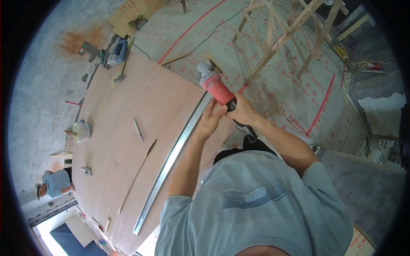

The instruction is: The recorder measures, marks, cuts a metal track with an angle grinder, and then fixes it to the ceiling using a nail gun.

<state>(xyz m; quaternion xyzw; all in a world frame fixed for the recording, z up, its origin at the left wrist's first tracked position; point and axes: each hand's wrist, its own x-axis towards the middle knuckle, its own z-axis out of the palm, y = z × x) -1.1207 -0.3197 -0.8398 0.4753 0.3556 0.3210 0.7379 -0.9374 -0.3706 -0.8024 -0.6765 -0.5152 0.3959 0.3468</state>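
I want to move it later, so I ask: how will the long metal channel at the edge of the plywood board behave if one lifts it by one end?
The metal channel looks long, thin and narrow, so it would probably sag or sway and feel light. It lies near the rim of the plywood board, so a sideways push might slide it off.

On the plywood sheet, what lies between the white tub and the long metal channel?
In the head view, a grey marker-like tool and a thin curved strip lie between the white tub and the metal channel.
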